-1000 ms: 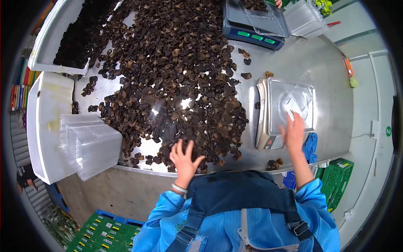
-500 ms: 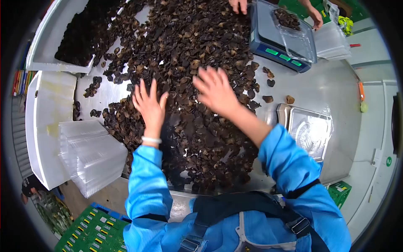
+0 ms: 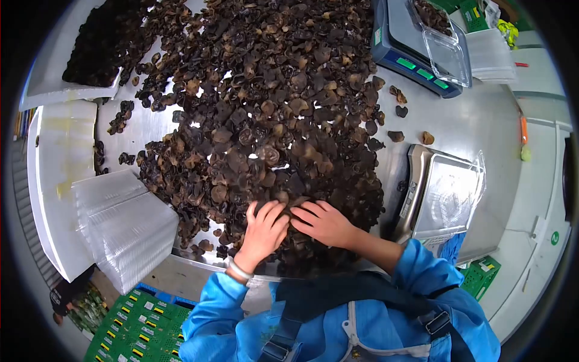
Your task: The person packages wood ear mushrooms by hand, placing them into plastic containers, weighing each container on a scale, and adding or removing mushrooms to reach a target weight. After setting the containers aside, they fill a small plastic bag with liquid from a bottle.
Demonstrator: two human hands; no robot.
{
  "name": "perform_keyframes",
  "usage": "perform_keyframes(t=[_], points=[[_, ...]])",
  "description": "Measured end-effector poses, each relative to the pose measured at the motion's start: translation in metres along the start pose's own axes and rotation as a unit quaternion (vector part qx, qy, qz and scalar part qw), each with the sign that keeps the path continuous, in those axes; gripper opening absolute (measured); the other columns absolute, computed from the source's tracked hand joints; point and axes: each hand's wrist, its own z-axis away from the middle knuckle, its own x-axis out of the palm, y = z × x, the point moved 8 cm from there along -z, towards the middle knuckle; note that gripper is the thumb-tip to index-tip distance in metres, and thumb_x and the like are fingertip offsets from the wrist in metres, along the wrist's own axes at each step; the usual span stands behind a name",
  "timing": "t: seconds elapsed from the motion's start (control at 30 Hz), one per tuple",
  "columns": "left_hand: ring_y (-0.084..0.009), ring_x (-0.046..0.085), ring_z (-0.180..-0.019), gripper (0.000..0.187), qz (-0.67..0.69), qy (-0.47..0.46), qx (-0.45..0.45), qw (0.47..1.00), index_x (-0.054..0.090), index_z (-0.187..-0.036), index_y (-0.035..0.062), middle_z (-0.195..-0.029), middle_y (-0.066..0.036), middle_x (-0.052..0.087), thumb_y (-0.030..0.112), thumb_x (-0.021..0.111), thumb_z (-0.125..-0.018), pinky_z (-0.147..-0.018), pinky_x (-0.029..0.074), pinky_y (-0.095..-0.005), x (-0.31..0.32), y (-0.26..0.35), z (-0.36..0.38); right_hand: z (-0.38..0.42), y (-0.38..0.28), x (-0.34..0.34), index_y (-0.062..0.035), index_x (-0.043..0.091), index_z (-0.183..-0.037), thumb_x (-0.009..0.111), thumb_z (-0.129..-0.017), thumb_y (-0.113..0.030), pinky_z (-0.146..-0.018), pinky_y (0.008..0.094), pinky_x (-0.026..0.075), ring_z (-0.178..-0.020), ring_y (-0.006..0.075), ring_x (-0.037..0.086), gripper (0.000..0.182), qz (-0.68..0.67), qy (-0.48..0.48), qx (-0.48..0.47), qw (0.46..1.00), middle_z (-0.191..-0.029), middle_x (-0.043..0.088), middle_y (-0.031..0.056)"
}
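Observation:
A broad heap of dark brown wood ear mushrooms (image 3: 271, 78) covers the steel table. At its near side my left hand (image 3: 263, 229) lies palm down on the mushrooms, its fingers a little bent and apart. Close beside it, my right hand (image 3: 325, 223) also rests on the heap, fingers stretched toward the left hand. Both sets of fingertips touch mushrooms, and the palms are hidden from above. I see no mushroom clearly gripped in either hand.
Stacked clear plastic trays (image 3: 126, 226) stand at the left beside a white foam box (image 3: 63, 187). At right is a small scale (image 3: 416, 187) bearing a clear tray (image 3: 446, 193). A larger blue scale (image 3: 410, 63) holds a tray of mushrooms. Green crates (image 3: 142, 329) are below the table.
Both hands have come down and back toward my body, from spread over the middle of the heap to close together at its near side. The other person's hands have left the view.

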Motion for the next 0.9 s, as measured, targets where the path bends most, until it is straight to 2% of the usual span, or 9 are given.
perform_keyframes(t=[0.1,0.2,0.27,0.33,0.4,0.5,0.73,0.8,0.9], points=[[-0.0355,0.044,-0.130,0.041,-0.061,0.078,-0.043,0.994,0.064,-0.110,0.0130,-0.139,-0.011,0.050,0.023,0.082,-0.074,-0.111,0.026,-0.0591,-0.028,-0.006,0.020,0.020,0.018,-0.020,-0.0153,0.056,-0.131,0.069,-0.082,-0.027,-0.105,0.0507,0.040,-0.131,0.0320,0.045,0.052,0.043,0.027,0.062,0.997,-0.146,0.047,0.0106],[-0.0430,0.030,-0.141,0.098,-0.088,0.123,-0.228,0.962,0.049,-0.143,0.0145,-0.155,-0.019,0.035,0.045,0.090,-0.059,-0.115,0.021,-0.0622,-0.070,-0.057,0.015,0.013,0.059,-0.057,-0.0166,0.048,-0.143,0.085,-0.070,-0.037,-0.108,0.0548,0.035,-0.135,0.0363,0.039,0.084,0.059,0.002,0.239,0.969,-0.150,0.039,0.0146],[-0.0453,0.026,-0.144,0.119,-0.084,0.049,-0.286,0.953,0.039,-0.151,0.0175,-0.157,-0.022,0.031,0.051,0.092,-0.050,-0.116,0.021,-0.0629,-0.062,-0.083,0.008,0.013,0.067,-0.040,-0.0156,0.042,-0.148,0.090,-0.064,-0.038,-0.107,0.0558,0.035,-0.130,0.0367,0.041,0.099,0.070,-0.050,0.260,0.962,-0.148,0.038,0.0170],[-0.0409,0.035,-0.139,0.114,-0.068,-0.050,-0.265,0.961,0.043,-0.149,0.0180,-0.149,-0.022,0.039,0.041,0.096,-0.050,-0.109,0.033,-0.0575,-0.051,-0.063,-0.016,-0.003,0.058,-0.021,-0.0142,0.042,-0.148,0.089,-0.065,-0.034,-0.105,0.0547,0.037,-0.127,0.0367,0.043,0.098,0.053,-0.093,0.272,0.956,-0.147,0.039,0.0171],[-0.0396,0.042,-0.133,0.104,0.001,-0.053,-0.178,0.983,0.047,-0.145,0.0166,-0.145,-0.021,0.042,0.027,0.096,-0.054,-0.104,0.037,-0.0545,-0.029,-0.033,-0.029,-0.022,0.037,-0.010,-0.0129,0.041,-0.148,0.086,-0.068,-0.022,-0.094,0.0431,0.053,-0.121,0.0353,0.049,0.092,-0.016,-0.035,0.229,0.973,-0.144,0.040,0.0186],[-0.0378,0.045,-0.130,0.093,0.062,-0.030,-0.125,0.990,0.052,-0.141,0.0183,-0.144,-0.018,0.044,0.011,0.090,-0.055,-0.105,0.039,-0.0503,-0.024,-0.016,-0.023,-0.017,0.022,-0.004,-0.0118,0.039,-0.148,0.084,-0.070,-0.017,-0.087,0.0414,0.059,-0.120,0.0352,0.052,0.090,-0.126,0.028,0.245,0.961,-0.141,0.041,0.0166],[-0.0423,0.049,-0.124,0.096,0.019,-0.042,-0.183,0.982,0.049,-0.144,0.0179,-0.140,-0.019,0.047,0.010,0.088,-0.057,-0.100,0.048,-0.0489,-0.022,-0.014,-0.017,-0.004,0.012,0.003,-0.0134,0.038,-0.149,0.082,-0.068,-0.010,-0.093,0.0432,0.056,-0.124,0.0359,0.051,0.092,-0.115,0.027,0.318,0.941,-0.143,0.040,0.0141],[-0.0420,0.053,-0.121,0.080,0.115,0.013,-0.155,0.981,0.051,-0.135,0.0064,-0.133,-0.021,0.052,0.002,0.081,-0.061,-0.101,0.049,-0.0424,-0.015,-0.012,-0.029,-0.014,0.015,0.004,-0.0105,0.044,-0.141,0.078,-0.069,-0.007,-0.098,0.0441,0.052,-0.120,0.0398,0.055,0.081,-0.232,0.131,0.322,0.908,-0.138,0.045,0.0171],[-0.0406,0.053,-0.124,0.070,0.215,0.047,-0.167,0.961,0.052,-0.127,0.0036,-0.131,-0.020,0.054,-0.004,0.074,-0.061,-0.106,0.045,-0.0402,-0.030,-0.001,-0.027,-0.010,0.009,-0.027,-0.0071,0.050,-0.130,0.078,-0.069,-0.007,-0.098,0.0441,0.050,-0.118,0.0389,0.055,0.068,-0.279,0.210,0.258,0.901,-0.129,0.052,0.0175]])
